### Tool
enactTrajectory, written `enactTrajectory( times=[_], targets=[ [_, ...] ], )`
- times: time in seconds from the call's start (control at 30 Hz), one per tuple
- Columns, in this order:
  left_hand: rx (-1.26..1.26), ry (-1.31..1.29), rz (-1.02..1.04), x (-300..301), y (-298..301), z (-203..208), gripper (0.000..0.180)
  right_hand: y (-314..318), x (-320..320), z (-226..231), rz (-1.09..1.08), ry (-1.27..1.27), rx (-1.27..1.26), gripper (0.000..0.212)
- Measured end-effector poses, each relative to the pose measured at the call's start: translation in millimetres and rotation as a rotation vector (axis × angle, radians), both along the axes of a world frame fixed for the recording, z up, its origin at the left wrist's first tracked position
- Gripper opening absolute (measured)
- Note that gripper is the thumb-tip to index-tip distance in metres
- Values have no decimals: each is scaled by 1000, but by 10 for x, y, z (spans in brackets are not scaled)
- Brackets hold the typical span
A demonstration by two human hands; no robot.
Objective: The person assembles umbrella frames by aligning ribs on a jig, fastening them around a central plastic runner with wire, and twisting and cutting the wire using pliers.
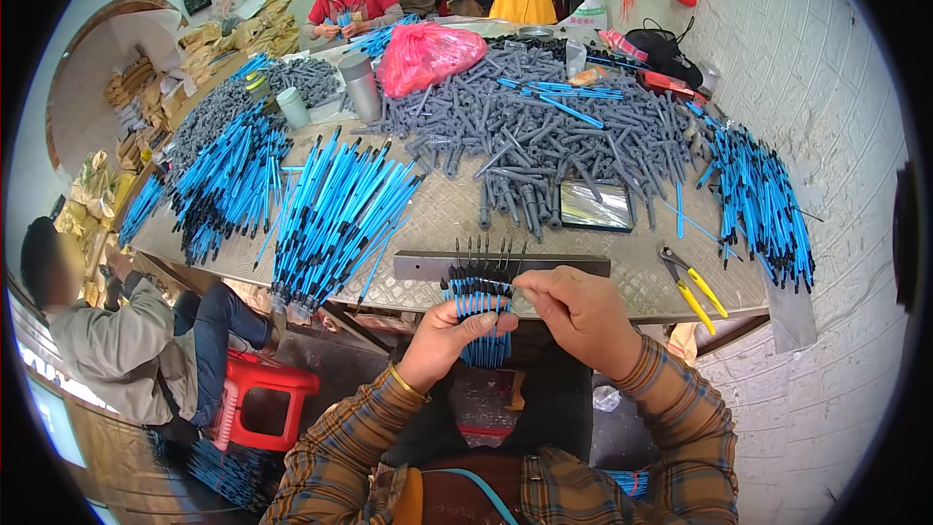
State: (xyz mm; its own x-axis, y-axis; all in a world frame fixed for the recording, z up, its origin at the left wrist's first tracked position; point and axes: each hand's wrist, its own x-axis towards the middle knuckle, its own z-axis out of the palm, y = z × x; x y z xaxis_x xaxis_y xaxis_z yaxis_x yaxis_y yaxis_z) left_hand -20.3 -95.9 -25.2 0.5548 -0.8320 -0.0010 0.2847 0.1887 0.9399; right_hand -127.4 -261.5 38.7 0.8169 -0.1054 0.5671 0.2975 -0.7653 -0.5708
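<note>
A bundle of blue-and-black rods point(478, 302) is standing roughly upright at the worktable's point(442, 204) near edge. The left hand point(439, 342) is clasping it; the right hand point(580, 316) is curling beside its top, and whether it is pinching anything I cannot tell. A metal bar point(425, 266) is lying behind, yellow-handled pliers point(691, 287) rightward, gray plastic tubes point(569, 126) beyond.
</note>
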Motion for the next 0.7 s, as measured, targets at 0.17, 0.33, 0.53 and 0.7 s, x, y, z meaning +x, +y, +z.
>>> enactTrajectory(
  times=[0.17, 0.33, 0.53, 0.7],
  targets=[
    [-18, -3, -17, 13, -28, -27, 23, -19, 37, -71, 13, -72, -3, 17],
    [18, -29, -46, 5, 10, 18, 23, -87, 25, 32, 48, -9, -109, 18],
    [17, -32, -70, 19, 20, -8, 24, -145, 33, 70, 67, 27, -110, 18],
    [-20, -25, -114, 35, 29, -50, 29, -140, 23, 35, 65, 27, -75, 18]
  ],
)
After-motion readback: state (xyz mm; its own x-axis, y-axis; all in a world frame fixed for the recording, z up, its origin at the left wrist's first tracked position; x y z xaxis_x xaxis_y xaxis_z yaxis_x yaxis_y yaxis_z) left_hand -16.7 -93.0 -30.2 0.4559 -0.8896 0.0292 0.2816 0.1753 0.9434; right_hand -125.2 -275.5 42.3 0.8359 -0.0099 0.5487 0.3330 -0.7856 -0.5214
